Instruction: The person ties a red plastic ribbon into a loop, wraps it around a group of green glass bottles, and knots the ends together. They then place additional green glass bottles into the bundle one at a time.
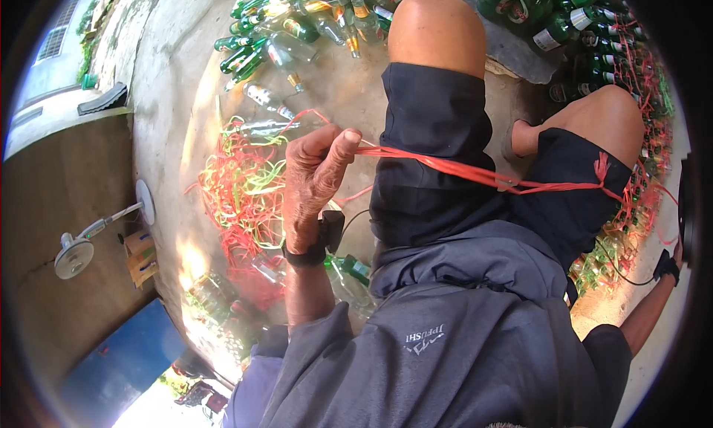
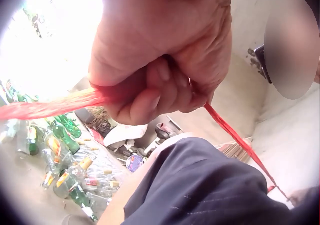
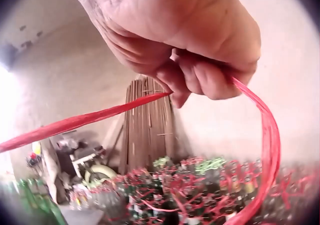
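Red plastic strands (image 1: 445, 164) stretch across the dark shorts in the head view, with a small tuft near the right knee. My left hand (image 1: 316, 168) grips their left end, thumb on top. In the left wrist view, the left hand's (image 2: 165, 59) curled fingers hold the red strand (image 2: 55, 107), which comes out on both sides. My right hand (image 3: 185, 39) has its fingers curled round a red strand (image 3: 85, 120) in the right wrist view; a loop hangs down beside it. The head view shows the right forearm (image 1: 646, 316) at the edge, but the hand is not clearly visible.
A tangle of red and green strands (image 1: 249, 183) lies on the floor left of the left hand. Glass bottles (image 1: 297, 27) lie beyond the knees, with more bottles (image 1: 587, 27) at upper right. A fan (image 1: 74, 255) stands left. Wooden strips (image 3: 147, 130) lean on the wall.
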The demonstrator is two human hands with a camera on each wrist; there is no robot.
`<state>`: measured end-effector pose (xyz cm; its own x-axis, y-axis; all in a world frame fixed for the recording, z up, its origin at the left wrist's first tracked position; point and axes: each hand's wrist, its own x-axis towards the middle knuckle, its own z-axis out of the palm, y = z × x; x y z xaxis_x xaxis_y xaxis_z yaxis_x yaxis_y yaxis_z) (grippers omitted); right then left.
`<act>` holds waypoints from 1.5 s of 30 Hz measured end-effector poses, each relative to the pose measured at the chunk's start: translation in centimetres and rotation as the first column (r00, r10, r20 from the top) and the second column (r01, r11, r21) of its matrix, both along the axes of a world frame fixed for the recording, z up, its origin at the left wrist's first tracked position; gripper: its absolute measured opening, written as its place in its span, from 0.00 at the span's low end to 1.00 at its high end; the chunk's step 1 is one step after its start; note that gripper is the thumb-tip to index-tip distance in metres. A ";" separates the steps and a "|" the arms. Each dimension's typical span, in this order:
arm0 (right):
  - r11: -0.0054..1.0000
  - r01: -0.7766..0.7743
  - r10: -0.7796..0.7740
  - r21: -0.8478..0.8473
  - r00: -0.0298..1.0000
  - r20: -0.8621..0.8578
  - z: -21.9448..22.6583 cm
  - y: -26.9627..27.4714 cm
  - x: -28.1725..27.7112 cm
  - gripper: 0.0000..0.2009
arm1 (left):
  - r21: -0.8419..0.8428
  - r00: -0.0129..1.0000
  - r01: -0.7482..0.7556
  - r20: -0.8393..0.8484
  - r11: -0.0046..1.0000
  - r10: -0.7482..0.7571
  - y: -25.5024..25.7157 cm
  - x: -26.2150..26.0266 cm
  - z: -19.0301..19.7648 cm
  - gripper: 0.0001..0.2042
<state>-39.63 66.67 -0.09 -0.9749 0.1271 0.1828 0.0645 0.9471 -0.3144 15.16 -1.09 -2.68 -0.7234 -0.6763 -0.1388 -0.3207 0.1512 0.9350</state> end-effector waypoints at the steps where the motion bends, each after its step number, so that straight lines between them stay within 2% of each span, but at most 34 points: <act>1: 0.995 -0.094 0.095 0.027 0.995 -0.024 -1.1 -1.0 0.1 0.14 | -0.005 1.000 -0.007 -0.013 1.000 0.007 0.2 -0.2 -0.2 0.22; 2: 0.978 -0.206 0.207 0.026 0.978 -0.035 -1.6 -4.4 1.8 0.14 | -0.009 1.000 -0.010 -0.024 1.000 0.010 0.2 -0.3 -0.2 0.22; 3: 0.945 -0.328 0.328 0.009 0.944 -0.044 -1.5 -10.1 5.1 0.15 | -0.011 1.000 -0.002 -0.019 1.000 0.002 0.3 -0.4 0.0 0.22; 4: 0.886 -0.462 0.460 -0.032 0.886 -0.051 -0.9 -15.8 9.1 0.16 | 0.015 1.000 -0.017 0.004 1.000 0.017 0.4 -0.5 0.3 0.22; 7: 0.668 -0.737 0.741 -0.108 0.671 0.004 2.6 -30.8 21.8 0.20 | 0.044 0.999 -0.029 0.029 0.999 0.028 1.0 -0.8 1.7 0.21; 8: 0.559 -0.820 0.828 -0.124 0.560 0.030 3.3 -34.3 24.7 0.22 | 0.048 0.999 -0.040 0.029 0.998 0.039 1.0 -0.7 2.0 0.21; 9: 0.335 -0.917 0.941 -0.218 0.339 0.020 3.6 -36.9 26.6 0.23 | 0.015 0.999 0.002 0.037 1.000 -0.002 0.7 -0.4 2.0 0.21; 10: 0.093 -0.937 0.995 -0.336 0.096 0.009 3.9 -39.5 28.5 0.25 | 0.021 0.999 0.014 0.040 1.000 -0.015 0.8 -0.6 2.1 0.21; 13: 0.024 -0.954 1.000 -0.300 0.023 0.007 1.0 -42.0 31.6 0.22 | 0.039 1.000 -0.015 -0.026 0.999 0.016 0.9 -0.4 2.4 0.21; 15: 0.040 -0.861 0.978 -0.508 -0.071 0.198 -1.0 -42.3 31.9 0.14 | 0.032 0.999 -0.042 -0.020 0.999 0.042 0.8 -0.4 2.5 0.20; 16: 0.033 -0.858 0.977 -0.513 -0.082 0.199 -1.6 -42.2 31.9 0.14 | 0.027 0.998 -0.062 -0.017 0.998 0.062 0.7 -0.3 2.5 0.20; 18: 0.056 -0.752 0.992 -0.657 -0.034 0.123 -2.4 -41.9 31.7 0.07 | 0.027 0.997 -0.071 -0.011 0.997 0.071 0.0 0.0 2.3 0.20; 20: 0.082 -0.692 0.993 -0.717 -0.007 0.120 -1.2 -41.8 31.1 0.05 | 0.033 0.997 -0.067 -0.041 0.997 0.068 -0.5 0.1 2.2 0.21; 22: 0.303 -0.543 0.939 -0.783 0.032 0.341 1.1 -41.5 29.8 0.07 | 0.010 0.997 -0.070 -0.028 0.998 0.070 -1.3 0.3 2.1 0.21; 24: 0.294 -0.585 0.951 -0.756 0.096 0.295 2.2 -40.7 28.3 0.08 | -0.045 0.999 0.008 -0.041 0.999 -0.010 -2.2 1.0 1.9 0.19; 25: 0.370 -0.568 0.928 -0.735 0.192 0.319 2.6 -40.2 27.9 0.10 | -0.033 0.999 -0.018 -0.038 0.999 0.016 -2.3 1.1 1.9 0.19; 26: 0.381 -0.515 0.922 -0.768 0.277 0.272 2.0 -39.3 27.3 0.11 | -0.033 0.999 -0.022 -0.037 0.999 0.021 -2.4 1.4 1.9 0.19; 29: 0.415 -0.447 0.903 -0.792 0.309 0.298 2.6 -36.4 23.8 0.13 | -0.062 0.999 -0.048 0.017 0.997 0.049 -3.3 2.5 1.9 0.17; 32: 0.377 -0.583 0.913 -0.720 0.364 0.184 2.8 -33.7 21.5 0.12 | -0.083 0.995 -0.082 0.046 0.993 0.086 -3.6 3.4 2.1 0.16; 33: 0.518 -0.520 0.804 -0.680 0.568 0.177 2.8 -32.8 21.2 0.12 | -0.051 0.996 -0.091 0.009 0.995 0.091 -4.2 4.2 1.5 0.16; 35: 0.638 -0.425 0.652 -0.642 0.741 0.157 3.2 -31.7 20.6 0.12 | -0.031 0.993 -0.121 -0.013 0.992 0.120 -4.9 5.0 1.0 0.16; 40: 0.613 -0.317 0.697 -0.724 0.649 0.305 8.0 -30.7 18.5 0.17 | 0.029 0.976 -0.207 -0.064 0.978 0.208 -5.2 5.4 0.6 0.16; 41: 0.660 -0.256 0.624 -0.706 0.710 0.326 8.5 -30.8 19.4 0.20 | 0.028 0.976 -0.207 -0.064 0.978 0.209 -5.3 5.4 0.5 0.16; 45: 0.652 -0.279 0.627 -0.705 0.721 0.295 6.6 -26.1 15.3 0.22 | 0.028 0.985 -0.163 -0.045 0.986 0.164 -4.8 4.7 0.7 0.17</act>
